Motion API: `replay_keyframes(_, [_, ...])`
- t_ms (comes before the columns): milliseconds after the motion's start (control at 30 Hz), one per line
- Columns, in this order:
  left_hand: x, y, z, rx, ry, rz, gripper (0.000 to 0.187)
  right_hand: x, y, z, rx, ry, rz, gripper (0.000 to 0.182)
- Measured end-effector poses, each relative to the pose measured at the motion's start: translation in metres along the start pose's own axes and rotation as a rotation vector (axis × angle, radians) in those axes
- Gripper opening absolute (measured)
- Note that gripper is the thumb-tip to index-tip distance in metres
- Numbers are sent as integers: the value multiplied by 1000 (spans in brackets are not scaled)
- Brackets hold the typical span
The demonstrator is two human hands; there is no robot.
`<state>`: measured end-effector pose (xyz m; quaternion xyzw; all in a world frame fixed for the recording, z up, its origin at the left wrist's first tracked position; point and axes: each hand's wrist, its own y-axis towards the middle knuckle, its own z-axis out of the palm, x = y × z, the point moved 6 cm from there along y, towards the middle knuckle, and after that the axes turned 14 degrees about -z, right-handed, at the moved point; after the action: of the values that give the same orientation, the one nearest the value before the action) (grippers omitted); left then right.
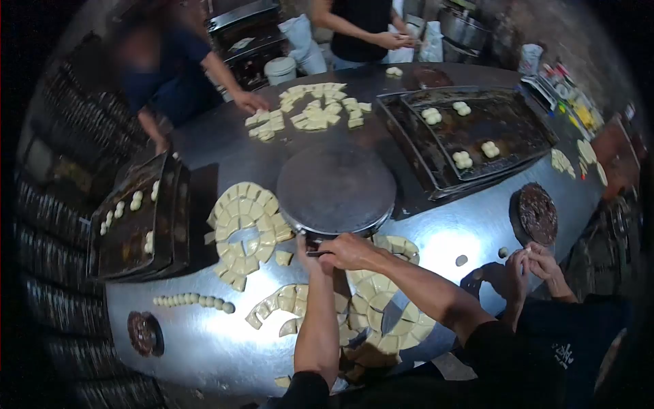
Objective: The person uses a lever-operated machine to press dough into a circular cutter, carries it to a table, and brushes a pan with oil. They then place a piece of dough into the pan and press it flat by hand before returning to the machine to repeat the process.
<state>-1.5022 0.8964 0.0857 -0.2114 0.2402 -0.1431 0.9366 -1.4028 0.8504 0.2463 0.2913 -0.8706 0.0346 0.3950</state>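
Dough balls (490, 150) inside stacked dark trays (511, 119)

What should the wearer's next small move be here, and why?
Probably steady the round plate with the left hand before the right hand shifts the dark handle: both hands are at the plate's near edge, and cut dough lies close beside it.

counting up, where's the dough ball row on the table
Lower left in the head view, the row lies between the left trays and the dark round mass.
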Motion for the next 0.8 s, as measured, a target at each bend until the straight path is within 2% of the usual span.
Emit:
replay_keyframes(33, [-6, -13, 13, 11, 10, 73, 22, 1, 1, -2, 19, 28, 5, 22])
replay_keyframes(100, [-18, -40, 29, -158, 142, 249, 24, 11, 2, -13, 22, 39, 4, 23])
replay_keyframes(133, [-21, -37, 22, -168, 497, 396, 27, 11, 2, -15, 23, 22, 3, 22])
replay_keyframes(167, [-21, -34, 16, -70, 697, 377, 30, 10, 1, -17, 27, 6, -2, 22])
replay_keyframes(233, [-5, -33, 22, 184, 561, 140, 32, 20, 1, -27, 29, 15, 0, 22])
replay_keyframes(300, [-1, -28, 28, 288, 537, -59, 32, 20, 0, -27, 27, 25, 9, 23])
replay_keyframes(367, [-3, -19, 39, 327, 635, -126, 32, 17, 0, -18, 13, 28, -33, 23])
replay_keyframes(400, [-5, -13, 48, 345, 702, -137, 32, 16, 0, -14, 74, -36, -62, 38])
replay_keyframes(533, [-17, 1, 73, 372, 958, -90, 32, 26, 2, -27, 66, -17, -64, 32])
replay_keyframes(800, [-19, 38, 121, 395, 1395, 157, 31, 32, 11, -36, 104, -8, -19, 33])
